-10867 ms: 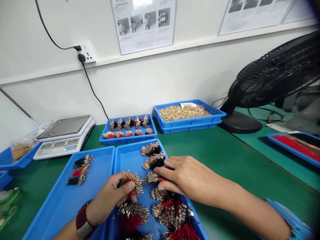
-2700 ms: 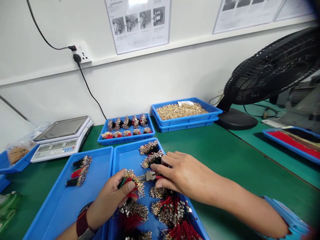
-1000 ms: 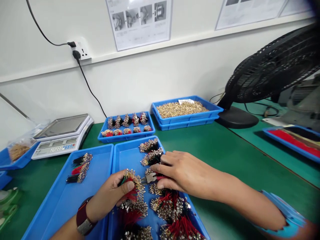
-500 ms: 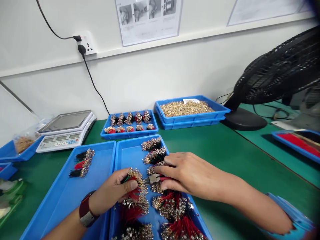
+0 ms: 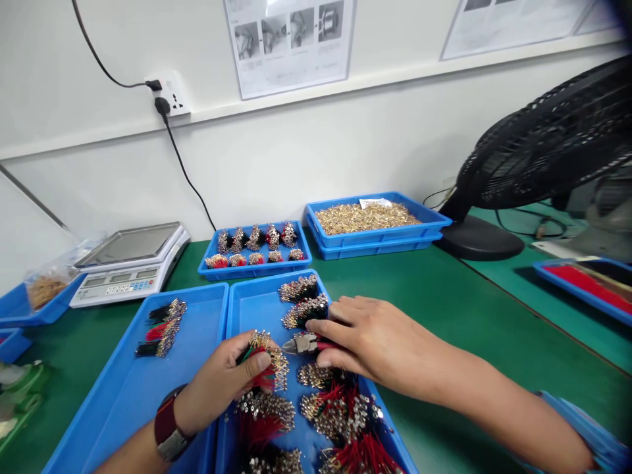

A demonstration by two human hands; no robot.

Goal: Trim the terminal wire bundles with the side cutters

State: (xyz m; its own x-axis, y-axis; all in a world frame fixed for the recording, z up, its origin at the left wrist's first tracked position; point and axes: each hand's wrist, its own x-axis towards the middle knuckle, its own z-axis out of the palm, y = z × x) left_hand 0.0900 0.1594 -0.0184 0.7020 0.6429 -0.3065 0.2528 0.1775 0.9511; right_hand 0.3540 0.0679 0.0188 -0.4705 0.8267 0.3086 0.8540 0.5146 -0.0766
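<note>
My left hand (image 5: 237,375) grips a bundle of red and green wires (image 5: 269,368) with gold and silver metal tips, thumb across the front. Facing it, my right hand (image 5: 368,336) is wrapped round red-handled cutting pliers (image 5: 303,343). Their pointed jaws reach toward the bundle's upper tips; whether they touch, I cannot tell. Both hands are over a blue tray (image 5: 247,299) that holds several more bundles of black and red wires (image 5: 340,415). Against its left side lies a second blue tray (image 5: 123,408) with a few short bundles (image 5: 162,327) near the far end.
Behind stand a tray of sorted wire bundles (image 5: 254,268) and stacked trays of gold pins (image 5: 365,217). A digital scale (image 5: 128,263) sits at the left, a black fan (image 5: 533,145) at the right. At far right is a tray of red pieces (image 5: 582,286).
The pliers have drawn back and slightly up from the bundle's middle, with my right hand. My left hand keeps its hold on the bundle. The camera view has tilted a little.
</note>
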